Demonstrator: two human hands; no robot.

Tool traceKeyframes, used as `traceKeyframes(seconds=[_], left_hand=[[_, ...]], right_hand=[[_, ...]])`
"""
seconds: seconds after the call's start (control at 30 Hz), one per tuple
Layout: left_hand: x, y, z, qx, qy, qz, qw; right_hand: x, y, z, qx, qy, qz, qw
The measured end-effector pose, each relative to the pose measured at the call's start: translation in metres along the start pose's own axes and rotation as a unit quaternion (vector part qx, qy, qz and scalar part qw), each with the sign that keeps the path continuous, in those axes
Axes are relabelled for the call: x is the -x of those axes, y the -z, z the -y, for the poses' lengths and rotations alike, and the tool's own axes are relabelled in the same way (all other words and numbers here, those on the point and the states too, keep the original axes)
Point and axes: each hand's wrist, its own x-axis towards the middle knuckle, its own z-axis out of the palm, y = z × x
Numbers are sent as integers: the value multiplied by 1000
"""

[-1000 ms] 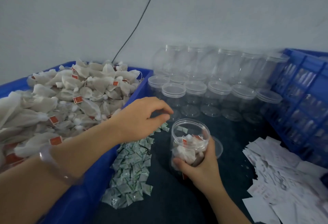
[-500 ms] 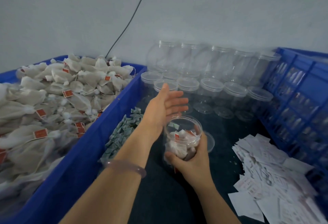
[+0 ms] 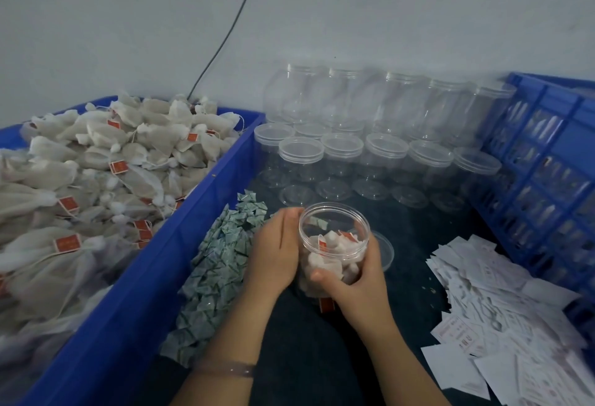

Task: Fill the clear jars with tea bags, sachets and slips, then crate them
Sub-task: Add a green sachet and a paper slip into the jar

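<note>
Big blue bin (image 3: 206, 188) on the left, heaped above its rim with white tea bags (image 3: 96, 164), red tags dotted through the pile. Over on the right, a blue lattice crate (image 3: 547, 135); what sits behind its slats is too blurred to call. Between the two runs the dark desk (image 3: 425, 232).

Against the back wall stand the empty jars (image 3: 383, 154), all clear and upright with their mouths up, and the rear row rises higher than the front one. At near right, a loose spread of white slips (image 3: 502, 296) lies flat on the desk, close to the crate. On the left, a strip of green sachets (image 3: 219, 264) runs along the foot of the bin.

Now the centre. The jar (image 3: 333, 241) is upright, long axis vertical, open mouth facing up, no cover on it. It's roughly half full of tea bags with red tags, and one of the sachets sits near the top at the back. Its base is hidden, so I can't say whether it's on the desk.

The right hand (image 3: 357, 286) grasps the jar, thumb across the front, fingers round the right wall. The left hand (image 3: 275, 251) lies flat against the jar's left side, fingers straight up to the rim. A clear lid (image 3: 386, 252) lies flat just behind the right hand.
</note>
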Motion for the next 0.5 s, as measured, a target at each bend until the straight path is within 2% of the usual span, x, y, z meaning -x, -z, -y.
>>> traceKeyframes(seconds=[0.03, 0.07, 0.13, 0.17, 0.23, 0.37, 0.5], left_hand=[[-3, 6, 4, -135, -15, -38, 990], [-4, 12, 6, -258, -3, -55, 965], [-5, 15, 12, -441, 61, -2, 896], [-4, 14, 14, -489, 85, 34, 868], [-4, 14, 19, -504, 92, 42, 858], [-8, 20, 21, -420, 77, -46, 903], [-6, 23, 17, -336, 51, -85, 937]], right_hand=[[0, 0, -1, 3, -3, 3, 1000], [0, 0, -2, 8, -7, 7, 1000], [-1, 0, -3, 18, -10, 12, 1000], [0, 1, -4, 19, -12, 13, 1000], [1, 0, -3, 20, -15, 10, 1000], [2, 0, -1, 31, -18, 9, 999], [3, 0, 0, 33, -19, 13, 999]])
